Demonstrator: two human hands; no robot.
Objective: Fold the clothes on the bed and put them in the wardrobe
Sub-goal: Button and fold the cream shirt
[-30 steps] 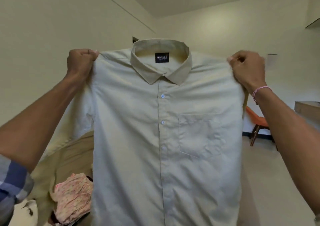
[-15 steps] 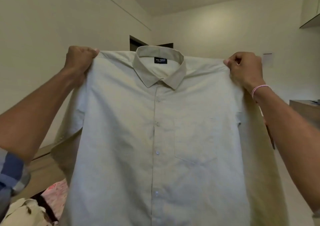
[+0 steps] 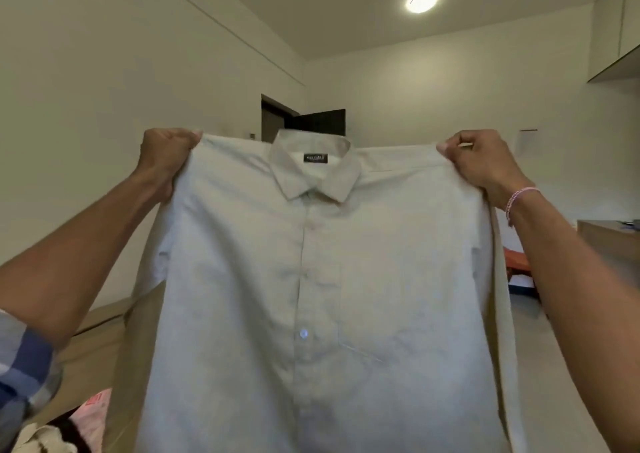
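Head view: I see the pale beige shirt (image 3: 311, 296) held up in mid-air, spread wide, buttoned front facing me, collar at the top. Left hand (image 3: 166, 154) is clenched round 1 shoulder of it. Right hand (image 3: 485, 165) has its fingers curled, gripping the other shoulder. Both sleeves hang down at the sides. Pink bracelet (image 3: 519, 198) on right wrist. Pink garment (image 3: 91, 414) lies low at the left corner, partly hidden by the shirt.

A round ceiling light (image 3: 421, 2) is seen lit. A dark door (image 3: 320, 121) is seen standing open at the far wall. An orange chair (image 3: 516, 258) is placed near a wooden desk (image 3: 606, 241).
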